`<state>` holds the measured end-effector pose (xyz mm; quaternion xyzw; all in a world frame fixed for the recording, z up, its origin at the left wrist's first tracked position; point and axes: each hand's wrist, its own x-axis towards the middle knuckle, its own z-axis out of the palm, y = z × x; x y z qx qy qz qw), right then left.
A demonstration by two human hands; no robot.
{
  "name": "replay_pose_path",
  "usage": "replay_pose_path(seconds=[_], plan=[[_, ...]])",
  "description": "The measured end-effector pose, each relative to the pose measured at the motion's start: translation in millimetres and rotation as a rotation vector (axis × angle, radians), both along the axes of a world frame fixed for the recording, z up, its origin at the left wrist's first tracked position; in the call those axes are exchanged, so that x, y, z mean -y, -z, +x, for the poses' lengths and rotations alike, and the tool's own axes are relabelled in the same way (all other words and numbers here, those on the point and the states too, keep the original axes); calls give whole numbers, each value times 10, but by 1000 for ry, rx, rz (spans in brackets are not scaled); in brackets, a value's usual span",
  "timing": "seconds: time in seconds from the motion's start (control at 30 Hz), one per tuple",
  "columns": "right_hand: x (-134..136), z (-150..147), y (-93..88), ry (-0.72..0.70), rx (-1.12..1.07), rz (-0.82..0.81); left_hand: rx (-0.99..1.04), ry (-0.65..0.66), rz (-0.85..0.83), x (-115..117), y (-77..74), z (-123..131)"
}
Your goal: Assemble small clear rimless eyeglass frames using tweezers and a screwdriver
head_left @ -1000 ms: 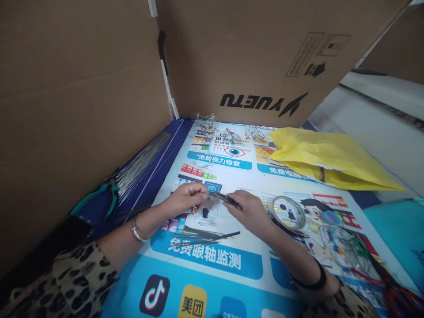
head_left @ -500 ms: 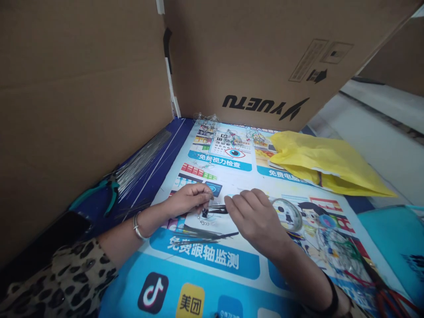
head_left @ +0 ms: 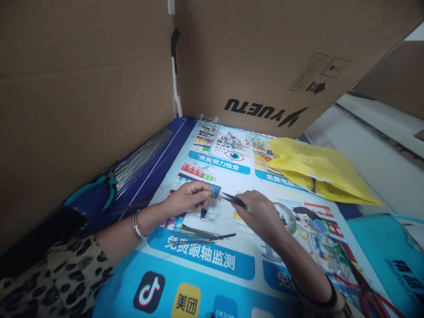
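Note:
Thumb and fingertips of my left hand [head_left: 192, 195] are pinched on a thin wire loop [head_left: 217, 211], which hangs below them over the printed mat. A few small pale beads [head_left: 204, 219] show beside a dark patch near the loop's lower end; I cannot tell whether they are threaded on it. My right hand [head_left: 261, 216] is closed around needle-nose pliers [head_left: 236, 201]. Their dark pointed tips face the left fingertips, a small gap away. Just below the hands lies a bunch of dark thin wires [head_left: 205, 235].
Cardboard walls [head_left: 265, 53] stand at the left and back. Silvery wires [head_left: 142, 154] and teal-handled pliers [head_left: 107, 190] lie left. A yellow bag [head_left: 324, 170], a round tape roll [head_left: 287, 216], tangled coloured wires [head_left: 327, 251] and red-handled pliers [head_left: 374, 296] are at the right.
My right hand has moved a little right and turned, drawing the pliers' tips back from the left fingers. The wire loop now shows more plainly. My left hand has hardly moved.

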<state>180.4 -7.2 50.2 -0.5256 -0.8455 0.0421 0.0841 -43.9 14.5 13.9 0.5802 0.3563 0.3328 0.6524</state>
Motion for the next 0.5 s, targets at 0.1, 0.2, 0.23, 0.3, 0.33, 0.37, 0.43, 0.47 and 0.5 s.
replay_pose_path(seconds=[0.1,0.2,0.23,0.3,0.33,0.37,0.43,0.47,0.5], plan=[[-14,-35,73,-18,-48,-90,1,2,17,4,-11,-1],[12,-92,90,-43,-57,-111,-28,24,41,10,-17,0],[21,-110,89,-46,-52,-122,-37,32,49,13,-17,2],[36,-139,81,-47,-43,-149,-50,47,61,17,-14,5],[40,-149,77,-43,-41,-160,-55,51,65,18,-13,7],[44,-156,74,-37,-39,-167,-62,53,68,20,-11,9],[47,-158,73,-27,-35,-174,-77,56,68,23,-10,13],[46,-153,74,-26,-31,-177,-83,56,64,25,-10,15],[44,-144,78,-26,-25,-179,-89,57,56,28,-10,17]])
